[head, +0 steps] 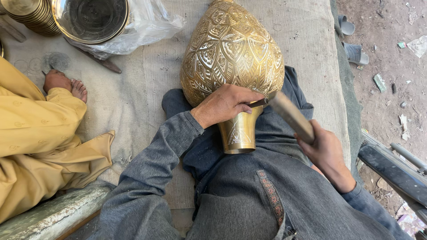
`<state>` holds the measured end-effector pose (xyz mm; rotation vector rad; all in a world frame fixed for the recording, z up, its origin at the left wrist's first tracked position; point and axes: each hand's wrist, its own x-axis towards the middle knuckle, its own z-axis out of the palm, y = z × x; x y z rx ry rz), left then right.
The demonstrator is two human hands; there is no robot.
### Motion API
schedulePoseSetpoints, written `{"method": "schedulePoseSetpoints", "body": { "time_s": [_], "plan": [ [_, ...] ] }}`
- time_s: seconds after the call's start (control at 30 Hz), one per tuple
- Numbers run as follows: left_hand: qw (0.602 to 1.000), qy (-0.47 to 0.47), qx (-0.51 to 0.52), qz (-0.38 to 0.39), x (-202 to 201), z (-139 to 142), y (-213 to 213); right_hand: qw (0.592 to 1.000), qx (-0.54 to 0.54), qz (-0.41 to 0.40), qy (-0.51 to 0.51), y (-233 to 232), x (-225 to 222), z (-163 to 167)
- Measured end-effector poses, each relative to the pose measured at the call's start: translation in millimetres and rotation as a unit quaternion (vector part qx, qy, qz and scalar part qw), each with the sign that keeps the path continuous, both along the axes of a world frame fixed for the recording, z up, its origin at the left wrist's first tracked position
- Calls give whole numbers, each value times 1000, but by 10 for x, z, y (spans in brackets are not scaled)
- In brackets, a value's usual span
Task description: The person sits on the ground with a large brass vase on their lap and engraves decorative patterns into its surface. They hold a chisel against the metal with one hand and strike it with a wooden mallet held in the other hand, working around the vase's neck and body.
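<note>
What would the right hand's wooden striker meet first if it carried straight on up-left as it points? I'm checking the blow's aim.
Probably the thin chisel held by the left hand against the brass vase; the striker in the right hand nearly touches it.

- Long grey sleeves are worn on both arms, cuffed at the wrists of the left hand (223, 105) and right hand (326, 153).
- A grey tunic is seen, its front placket edged with patterned red-and-white trim.
- Both hands are left bare.
</note>
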<state>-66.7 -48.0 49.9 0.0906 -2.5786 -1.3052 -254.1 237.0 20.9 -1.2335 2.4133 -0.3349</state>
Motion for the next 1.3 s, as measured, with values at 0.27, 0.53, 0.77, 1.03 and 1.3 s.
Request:
{"method": "schedulePoseSetpoints", "body": {
  "time_s": [0.27, 0.53, 0.77, 1.03, 1.3],
  "plan": [
    [984, 29, 103, 146, 229, -226, 77, 986, -52, -45, -151, -159, -147, 18],
    [977, 98, 44, 182, 246, -299, 156, 956, -145, 49, -249, -626, -246, 305],
    [979, 60, 95, 167, 194, -229, 119, 983, -142, 60, -105, -761, -403, 700],
    [991, 15, 75, 107, 107, -152, 45, 991, -88, 19, -95, -604, -296, 604],
    [996, 23, 73, 44, 87, -116, 7, 961, -224, -36, -156, -300, -83, 298]
  ]
}}
